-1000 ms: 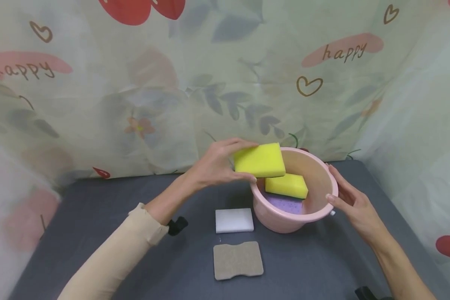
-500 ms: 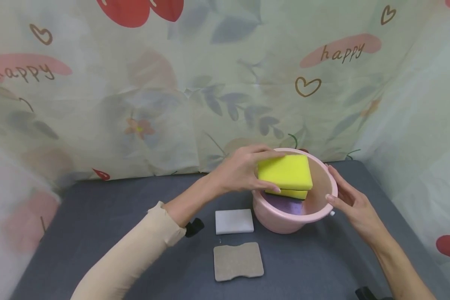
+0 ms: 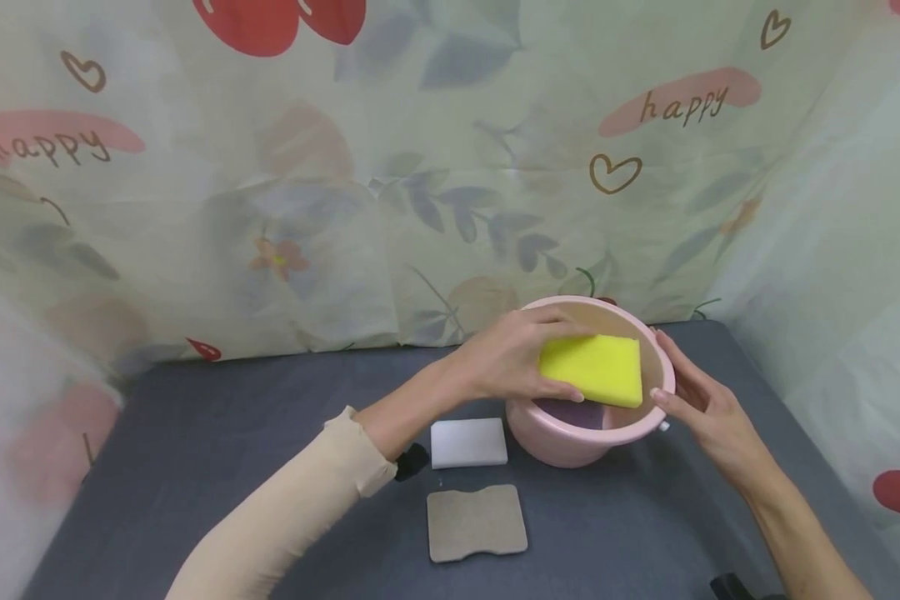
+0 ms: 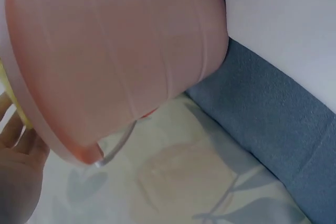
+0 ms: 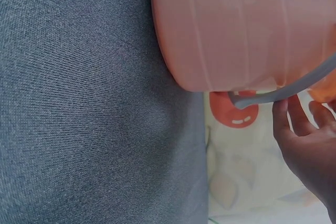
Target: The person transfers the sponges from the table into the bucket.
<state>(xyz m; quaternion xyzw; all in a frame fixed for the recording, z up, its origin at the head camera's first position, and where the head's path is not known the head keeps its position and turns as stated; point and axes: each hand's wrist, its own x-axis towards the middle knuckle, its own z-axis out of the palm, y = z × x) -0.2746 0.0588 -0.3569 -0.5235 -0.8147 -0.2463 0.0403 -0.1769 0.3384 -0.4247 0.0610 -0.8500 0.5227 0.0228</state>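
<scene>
My left hand (image 3: 506,358) grips a yellow sponge (image 3: 596,367) between thumb and fingers, inside the mouth of a pink bucket (image 3: 562,447). Below that sponge a purple sponge (image 3: 572,412) shows in the bucket; the second yellow one seen earlier is now hidden. At the bucket's right side my right hand (image 3: 708,417) holds the rim, thumb over the edge and fingers outside. From the left wrist, the bucket wall (image 4: 121,51) fills much of the view, with the fingers at its rim. The right wrist view shows the grey bucket handle (image 5: 283,94) by the fingers.
Left of the bucket lies a white rectangular block (image 3: 468,443). Nearer the front is a flat grey-beige piece with notched sides (image 3: 477,523). Everything stands on a dark grey table (image 3: 330,542), with a patterned curtain (image 3: 330,208) behind it.
My left hand has carried the yellow sponge right and down, from over the bucket's left rim into its mouth, covering the other yellow sponge. The right hand stays on the rim.
</scene>
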